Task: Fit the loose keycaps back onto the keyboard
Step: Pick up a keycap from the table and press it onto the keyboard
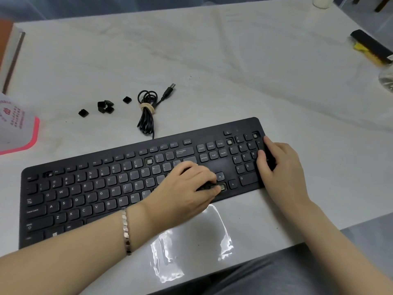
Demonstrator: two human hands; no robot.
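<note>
A black keyboard (89, 194) lies tilted on the white table, with bare switch sockets showing at several spots, such as one in the number row (149, 161) and one in the numpad's top corner (255, 135). My left hand (187, 188) lies over the arrow-key area, its fingers curled round a black keycap (207, 186) right beside the open socket (222, 186). My right hand (280, 167) grips the keyboard's right end, thumb on the numpad. Several loose keycaps (105, 106) lie on the table behind the keyboard.
The keyboard's coiled USB cable (147, 107) lies behind it. A clear plastic bag (191, 248) sits at the near table edge. A white and pink object (17, 126) is at the left, a black and yellow item (371, 47) at the far right.
</note>
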